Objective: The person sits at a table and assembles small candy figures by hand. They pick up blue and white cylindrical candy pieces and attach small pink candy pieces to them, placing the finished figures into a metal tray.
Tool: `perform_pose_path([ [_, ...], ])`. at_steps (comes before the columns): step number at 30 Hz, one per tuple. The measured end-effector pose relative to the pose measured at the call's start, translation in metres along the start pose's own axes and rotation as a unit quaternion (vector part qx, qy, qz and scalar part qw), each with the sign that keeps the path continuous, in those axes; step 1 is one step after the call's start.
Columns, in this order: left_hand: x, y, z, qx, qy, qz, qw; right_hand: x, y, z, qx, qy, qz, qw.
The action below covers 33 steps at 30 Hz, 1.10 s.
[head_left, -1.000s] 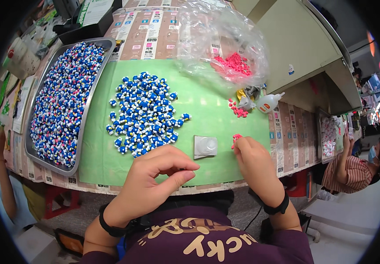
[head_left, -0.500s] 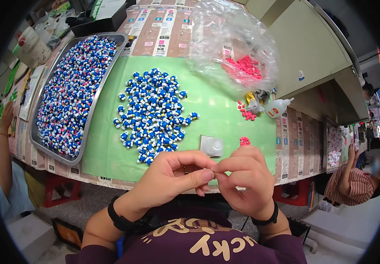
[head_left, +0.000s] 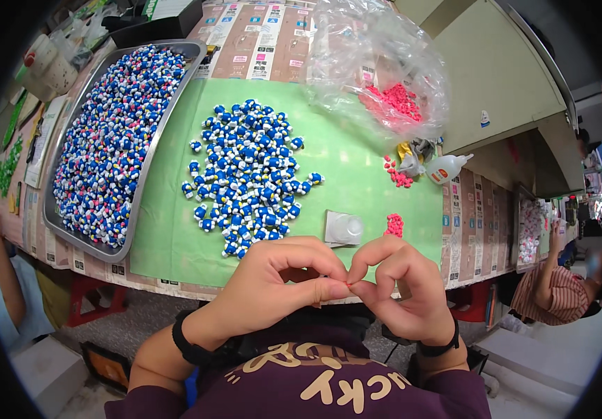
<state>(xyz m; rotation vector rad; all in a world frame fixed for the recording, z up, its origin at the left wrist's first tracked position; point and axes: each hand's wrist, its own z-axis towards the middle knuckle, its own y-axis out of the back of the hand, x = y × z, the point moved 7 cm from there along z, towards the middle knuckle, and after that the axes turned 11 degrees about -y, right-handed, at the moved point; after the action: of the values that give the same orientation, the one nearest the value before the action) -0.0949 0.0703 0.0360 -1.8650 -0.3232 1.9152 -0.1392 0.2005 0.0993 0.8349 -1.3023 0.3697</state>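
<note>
At the table's near edge my left hand (head_left: pixel 283 276) and my right hand (head_left: pixel 407 288) meet, thumbs and forefingers pinched together. A tiny reddish speck shows at the fingertips; what the left fingers hold is mostly hidden. Just beyond the hands stands a small clear round cup (head_left: pixel 345 229) on a white square base. A little heap of pink pieces (head_left: pixel 394 225) lies beyond my right hand. Farther left spreads a loose pile of small blue and white figures (head_left: pixel 248 178) on the green mat (head_left: pixel 357 174).
A metal tray (head_left: pixel 135 199) full of similar figures, some with pink, stands left. Back right are a clear plastic bag (head_left: pixel 343 77) with pink pieces, more loose pink pieces (head_left: pixel 400 176), a white squeeze bottle (head_left: pixel 447 167) and a beige cabinet (head_left: pixel 496 84). People sit at both sides.
My right hand has shifted slightly right and turned, its fingers curling into a rounder pinch at the left fingertips. The arm of the person at far left has lowered.
</note>
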Motion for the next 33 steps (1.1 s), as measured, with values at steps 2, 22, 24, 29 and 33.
perform_pose_path([
  [2,0.002,-0.001,0.001,-0.007,-0.014,-0.005,1.000,-0.002,0.000,-0.002,-0.014,-0.011,0.003,1.000],
  [22,-0.026,0.034,-0.014,-0.141,-0.109,0.135,0.975,-0.017,0.017,0.029,0.004,-0.005,-0.338,0.941],
  [24,-0.024,0.040,-0.019,-0.195,-0.089,0.078,0.974,-0.018,0.012,0.031,0.001,0.021,-0.348,0.937],
  [29,-0.021,0.044,-0.018,-0.157,-0.104,0.083,0.979,-0.026,0.008,0.033,0.010,0.020,-0.389,0.921],
  [33,-0.018,0.040,-0.016,-0.148,-0.088,0.026,0.985,-0.022,0.012,0.032,0.010,0.003,-0.374,0.927],
])
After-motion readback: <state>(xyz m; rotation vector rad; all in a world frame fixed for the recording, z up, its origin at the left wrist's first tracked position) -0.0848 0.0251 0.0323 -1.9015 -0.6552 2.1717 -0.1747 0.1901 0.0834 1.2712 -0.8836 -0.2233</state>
